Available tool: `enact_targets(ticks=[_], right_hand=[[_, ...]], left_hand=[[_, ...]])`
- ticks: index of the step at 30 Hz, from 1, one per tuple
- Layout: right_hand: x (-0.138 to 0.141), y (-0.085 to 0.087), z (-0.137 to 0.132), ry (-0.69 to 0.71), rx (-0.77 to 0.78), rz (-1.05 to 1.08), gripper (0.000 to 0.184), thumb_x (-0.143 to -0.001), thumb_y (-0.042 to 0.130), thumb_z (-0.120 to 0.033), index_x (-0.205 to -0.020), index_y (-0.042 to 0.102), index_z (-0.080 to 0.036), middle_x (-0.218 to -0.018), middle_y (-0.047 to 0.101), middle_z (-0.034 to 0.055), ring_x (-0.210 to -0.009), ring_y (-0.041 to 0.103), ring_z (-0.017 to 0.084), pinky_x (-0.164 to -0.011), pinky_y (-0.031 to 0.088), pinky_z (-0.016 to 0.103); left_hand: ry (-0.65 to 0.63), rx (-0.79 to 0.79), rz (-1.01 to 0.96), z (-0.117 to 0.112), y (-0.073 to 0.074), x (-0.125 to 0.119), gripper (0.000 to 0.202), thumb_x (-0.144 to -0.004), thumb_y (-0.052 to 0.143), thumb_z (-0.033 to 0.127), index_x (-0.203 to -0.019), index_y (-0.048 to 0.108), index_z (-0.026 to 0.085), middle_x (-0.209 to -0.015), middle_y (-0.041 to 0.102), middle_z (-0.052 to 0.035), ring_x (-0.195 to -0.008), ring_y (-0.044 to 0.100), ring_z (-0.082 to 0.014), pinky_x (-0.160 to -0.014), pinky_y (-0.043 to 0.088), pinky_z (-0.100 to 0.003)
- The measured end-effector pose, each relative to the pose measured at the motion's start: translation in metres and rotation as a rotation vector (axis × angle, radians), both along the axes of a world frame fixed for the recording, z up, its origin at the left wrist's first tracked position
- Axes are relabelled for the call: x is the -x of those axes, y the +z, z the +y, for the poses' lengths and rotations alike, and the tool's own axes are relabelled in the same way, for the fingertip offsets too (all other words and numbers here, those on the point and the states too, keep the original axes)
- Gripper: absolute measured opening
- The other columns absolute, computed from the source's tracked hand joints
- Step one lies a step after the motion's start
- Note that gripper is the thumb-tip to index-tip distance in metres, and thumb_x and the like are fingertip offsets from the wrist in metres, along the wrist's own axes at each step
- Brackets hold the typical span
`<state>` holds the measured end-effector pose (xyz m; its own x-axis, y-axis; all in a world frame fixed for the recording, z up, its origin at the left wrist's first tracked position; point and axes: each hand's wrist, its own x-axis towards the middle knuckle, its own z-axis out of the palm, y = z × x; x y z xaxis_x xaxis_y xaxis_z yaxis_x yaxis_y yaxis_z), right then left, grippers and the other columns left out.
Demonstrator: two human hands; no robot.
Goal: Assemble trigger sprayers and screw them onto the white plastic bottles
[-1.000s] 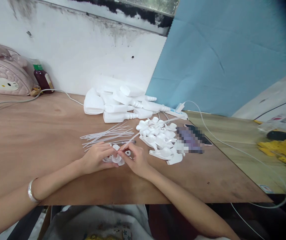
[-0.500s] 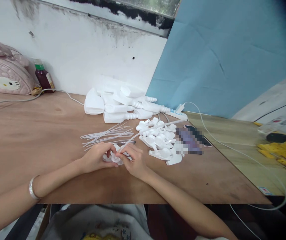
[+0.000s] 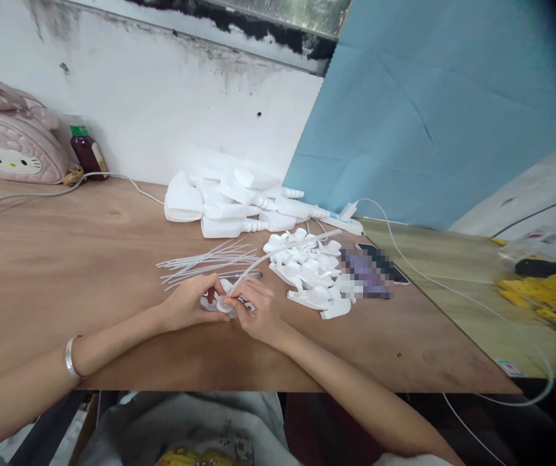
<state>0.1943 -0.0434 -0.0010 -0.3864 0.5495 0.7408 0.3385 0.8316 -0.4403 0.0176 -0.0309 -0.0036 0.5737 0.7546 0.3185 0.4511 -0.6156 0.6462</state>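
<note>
Near the table's front edge, my left hand [image 3: 191,303] curls its thumb and fingers around a small white plastic part [image 3: 224,304]. My right hand [image 3: 253,310] pinches the near end of a thin white tube [image 3: 278,251] against that part; whether the end sits inside it is hidden by the fingers. The tube rises away to the right, over a pile of white plastic pieces [image 3: 314,265]. Just beyond my hands lie several loose thin white tubes [image 3: 204,264]. A small dark-tipped thing [image 3: 255,275] lies beside them.
White bottle-like plastic parts with ribbed necks [image 3: 229,210] are heaped by the wall. A power strip [image 3: 345,222], a phone [image 3: 399,275] and cables are on the right. At the back left stand a pink bag [image 3: 20,152] and a dark bottle [image 3: 86,154].
The tube's far end has dipped and drawn slightly left, so the tube bends more. Both hands keep nearly the same place and hold. The camera view has shifted a little.
</note>
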Motion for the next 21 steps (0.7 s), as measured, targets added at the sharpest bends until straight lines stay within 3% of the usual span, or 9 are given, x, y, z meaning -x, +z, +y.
enact_targets(ticks=[7,11,17,21], right_hand=[[-0.004,-0.012,0.003,-0.020,0.080,-0.005,0.008,-0.084,0.049,-0.019,-0.075,0.049,-0.019,-0.069,0.053,0.0016,-0.066,0.050,0.014,-0.061,0.041,0.027],[-0.004,-0.015,0.004,0.006,0.138,-0.012,0.004,-0.084,0.048,-0.023,-0.084,0.049,-0.019,-0.081,0.052,0.0036,-0.078,0.052,0.015,-0.069,0.044,0.028],[-0.002,-0.019,0.004,0.071,0.318,-0.025,0.057,-0.065,0.071,-0.038,-0.111,0.043,-0.020,-0.098,0.055,0.0057,-0.081,0.053,0.016,-0.072,0.046,0.030],[0.000,-0.019,0.003,0.065,0.456,0.072,0.057,-0.065,0.072,-0.035,-0.113,0.045,-0.021,-0.101,0.056,0.0054,-0.083,0.055,0.015,-0.071,0.046,0.028]], left_hand=[[-0.026,0.000,0.026,0.001,0.006,-0.001,0.033,-0.068,0.065,0.040,-0.086,0.049,0.017,-0.077,0.054,0.0000,-0.068,0.050,-0.0130,-0.062,0.039,-0.024],[-0.022,0.013,0.024,0.002,0.006,0.000,0.036,-0.065,0.068,0.038,-0.089,0.049,0.018,-0.080,0.055,-0.0005,-0.072,0.051,-0.0147,-0.064,0.040,-0.025],[0.048,0.139,-0.129,0.005,0.002,0.003,0.037,-0.068,0.066,0.041,-0.084,0.040,0.019,-0.073,0.052,0.0027,-0.062,0.048,-0.0107,-0.056,0.039,-0.022],[0.010,0.295,-0.302,0.006,0.004,0.003,0.037,-0.071,0.063,0.043,-0.085,0.038,0.020,-0.075,0.050,0.0020,-0.065,0.048,-0.0113,-0.057,0.040,-0.023]])
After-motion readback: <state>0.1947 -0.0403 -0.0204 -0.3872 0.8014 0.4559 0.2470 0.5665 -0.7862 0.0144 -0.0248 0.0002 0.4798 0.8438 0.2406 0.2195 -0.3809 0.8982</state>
